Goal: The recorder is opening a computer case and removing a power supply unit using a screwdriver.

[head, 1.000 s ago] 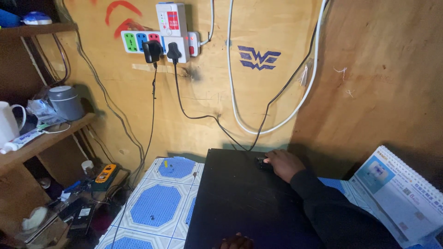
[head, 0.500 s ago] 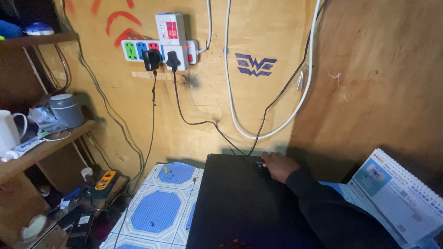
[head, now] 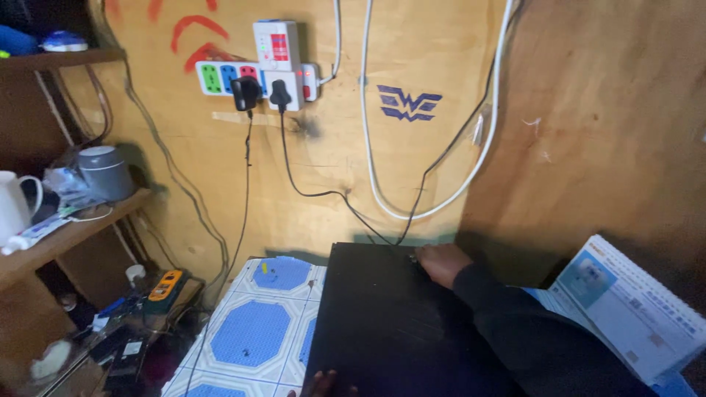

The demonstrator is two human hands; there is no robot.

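Note:
A flat black box [head: 382, 323] lies on a surface with blue and white octagon tiles [head: 250, 331]. My right hand [head: 440, 262], in a dark sleeve, rests on the box's far right edge with fingers curled over it, where a black cable [head: 368, 224] and a white cable [head: 412, 213] come down the wall. Only the fingertips of my left hand [head: 321, 383] show, hooked over the box's near edge at the bottom of the view.
A power strip with plugs [head: 254, 77] hangs on the plywood wall. Wooden shelves on the left carry a grey pot [head: 104, 173] and a white kettle [head: 15, 206]. A spiral-bound calendar [head: 629, 309] leans at the right. Tools and clutter [head: 140, 316] lie low left.
My right hand stays on the box's far edge. The view has shifted slightly, and my left fingertips remain at the box's near edge.

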